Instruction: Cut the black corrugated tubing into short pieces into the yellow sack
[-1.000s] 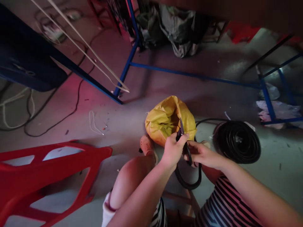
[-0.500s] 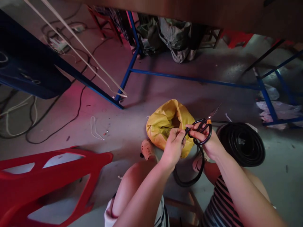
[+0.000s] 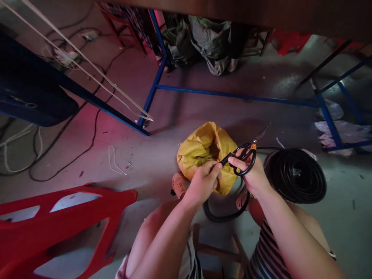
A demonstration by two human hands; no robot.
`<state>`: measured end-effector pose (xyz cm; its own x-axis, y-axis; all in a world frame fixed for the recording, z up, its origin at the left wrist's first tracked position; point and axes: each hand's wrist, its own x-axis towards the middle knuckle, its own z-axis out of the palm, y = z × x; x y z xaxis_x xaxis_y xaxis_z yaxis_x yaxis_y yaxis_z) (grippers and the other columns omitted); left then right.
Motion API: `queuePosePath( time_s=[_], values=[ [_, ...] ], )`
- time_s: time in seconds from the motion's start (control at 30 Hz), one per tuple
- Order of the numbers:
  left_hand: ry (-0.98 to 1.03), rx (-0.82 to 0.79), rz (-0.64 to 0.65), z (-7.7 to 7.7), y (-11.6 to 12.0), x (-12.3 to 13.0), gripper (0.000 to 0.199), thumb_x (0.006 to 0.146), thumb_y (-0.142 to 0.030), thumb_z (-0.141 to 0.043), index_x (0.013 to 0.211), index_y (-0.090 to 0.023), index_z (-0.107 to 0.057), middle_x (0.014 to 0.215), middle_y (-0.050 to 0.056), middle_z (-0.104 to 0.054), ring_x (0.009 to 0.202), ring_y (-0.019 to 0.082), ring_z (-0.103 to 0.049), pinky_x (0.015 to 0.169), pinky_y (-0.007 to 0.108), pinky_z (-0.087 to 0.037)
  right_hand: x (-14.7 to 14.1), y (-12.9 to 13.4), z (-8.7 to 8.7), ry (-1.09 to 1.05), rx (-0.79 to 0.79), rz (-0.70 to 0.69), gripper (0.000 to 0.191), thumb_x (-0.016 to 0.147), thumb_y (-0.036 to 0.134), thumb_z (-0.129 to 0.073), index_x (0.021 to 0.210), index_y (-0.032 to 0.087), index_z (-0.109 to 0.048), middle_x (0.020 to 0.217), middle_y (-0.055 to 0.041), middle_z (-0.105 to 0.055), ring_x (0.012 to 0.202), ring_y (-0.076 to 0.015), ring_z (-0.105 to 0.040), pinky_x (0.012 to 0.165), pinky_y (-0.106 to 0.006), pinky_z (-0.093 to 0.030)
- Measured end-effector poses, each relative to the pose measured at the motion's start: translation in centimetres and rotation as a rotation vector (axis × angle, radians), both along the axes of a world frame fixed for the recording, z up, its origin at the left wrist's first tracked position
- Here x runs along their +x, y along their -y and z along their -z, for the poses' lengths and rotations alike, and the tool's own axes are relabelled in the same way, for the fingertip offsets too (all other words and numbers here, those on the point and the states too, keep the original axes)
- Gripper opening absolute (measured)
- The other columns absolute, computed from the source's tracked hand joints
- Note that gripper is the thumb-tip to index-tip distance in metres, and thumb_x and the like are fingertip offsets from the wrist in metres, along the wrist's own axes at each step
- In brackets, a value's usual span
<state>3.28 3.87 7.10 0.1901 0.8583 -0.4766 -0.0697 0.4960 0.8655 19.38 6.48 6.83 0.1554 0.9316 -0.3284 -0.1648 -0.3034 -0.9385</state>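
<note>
Fingers of the left hand, over the yellow bag, are pinching a ribbed black piece, possibly dropping it if slackening; the right hand is steadying its other end while gripping scissors, whose handles could be snagging it.

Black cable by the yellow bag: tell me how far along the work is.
Done, it seems: a length of black cable is off the coil. In hand: a black ribbed piece between the left hand and the right hand, which also holds scissors. Probably left: the rest of the cable, lying coiled. Whether anything has been cut, I cannot tell.
</note>
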Motion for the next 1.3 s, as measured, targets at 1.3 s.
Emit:
queuePosePath(
  time_s=[1.3],
  values=[
    [-0.094,0.037,0.003,-0.6,-1.1,-5.1,0.037,0.085,-0.052,-0.072,0.085,-0.016,-0.067,0.062,-0.007,-0.038,0.051,0.006,-0.03,0.045,0.021,-0.021,0.3,5.5,2.3,0.093,-0.193,-0.429,0.05,0.076,0.067,-0.077,0.074,0.022,-0.057,0.066,0.002,-0.054,0.065,-0.0164,-0.05,0.061,-0.03,-0.039]
  ],
)
